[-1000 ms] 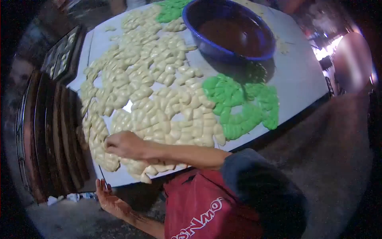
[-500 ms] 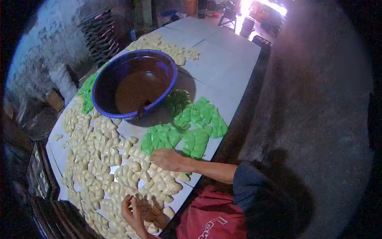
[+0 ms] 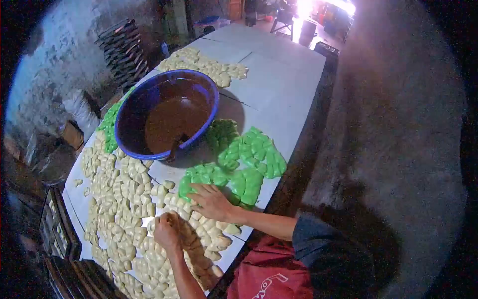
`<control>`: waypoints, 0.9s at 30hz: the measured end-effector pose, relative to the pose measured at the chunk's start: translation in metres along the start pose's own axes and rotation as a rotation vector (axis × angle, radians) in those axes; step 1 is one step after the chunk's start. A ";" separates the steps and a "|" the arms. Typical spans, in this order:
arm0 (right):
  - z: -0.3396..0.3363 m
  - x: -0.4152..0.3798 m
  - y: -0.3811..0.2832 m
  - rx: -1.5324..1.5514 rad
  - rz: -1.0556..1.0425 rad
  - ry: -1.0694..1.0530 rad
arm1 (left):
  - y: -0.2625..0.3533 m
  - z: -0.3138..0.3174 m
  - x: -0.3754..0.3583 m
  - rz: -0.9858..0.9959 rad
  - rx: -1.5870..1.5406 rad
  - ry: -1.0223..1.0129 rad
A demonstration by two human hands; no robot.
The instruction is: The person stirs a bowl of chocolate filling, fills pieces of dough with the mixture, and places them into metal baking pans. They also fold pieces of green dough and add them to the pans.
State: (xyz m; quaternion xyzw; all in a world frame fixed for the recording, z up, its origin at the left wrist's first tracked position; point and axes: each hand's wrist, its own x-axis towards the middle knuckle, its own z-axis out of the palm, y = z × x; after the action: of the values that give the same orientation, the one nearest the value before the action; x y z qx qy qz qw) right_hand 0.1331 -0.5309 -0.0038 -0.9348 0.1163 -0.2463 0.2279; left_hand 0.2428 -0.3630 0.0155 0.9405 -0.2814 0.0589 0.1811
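Many cream, glossy dough-like pieces cover the near and left part of the white table. My left hand is over them, fingers curled in; what it holds, if anything, is hidden. To its upper right, my right hand lies with fingers spread at the border between the cream pieces and the green pieces, fingertips touching the green ones. More green pieces lie towards the table's right edge. Beyond them stands a blue-rimmed basin holding brown liquid, with a dark handle-like object at its near rim.
The white table stretches away towards a bright opening. Further cream pieces lie behind the basin, and green ones at its left. Dark stacked trays stand at the lower left. A rough wall runs along the left.
My left hand has moved up and away from me, closer to my right hand, and its fingers have curled in. My right hand has shifted slightly onto the green pieces, its fingers now spread.
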 end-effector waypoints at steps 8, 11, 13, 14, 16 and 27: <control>0.041 0.016 -0.037 0.348 -0.143 -0.062 | -0.008 -0.019 0.000 -0.009 -0.546 -0.020; 0.021 0.025 -0.055 0.717 0.001 -0.276 | -0.009 -0.044 -0.007 -0.345 -1.162 -0.111; 0.024 0.030 -0.060 0.911 0.060 -0.337 | -0.010 -0.062 -0.010 -0.327 -1.188 -0.140; 0.026 0.032 -0.062 1.008 0.088 -0.369 | -0.005 -0.068 -0.013 -0.357 -1.196 -0.133; 0.017 0.038 -0.066 0.981 0.150 -0.360 | -0.001 -0.069 -0.019 -0.329 -1.184 -0.098; 0.004 0.035 -0.058 0.998 0.211 -0.401 | 0.011 -0.069 -0.028 -0.390 -1.298 -0.032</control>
State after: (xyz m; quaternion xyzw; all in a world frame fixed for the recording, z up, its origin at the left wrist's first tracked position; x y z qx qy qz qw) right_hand 0.1714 -0.4908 0.0355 -0.7252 0.0328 -0.0642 0.6848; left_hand 0.2125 -0.3314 0.0769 0.6754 -0.0878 -0.1696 0.7123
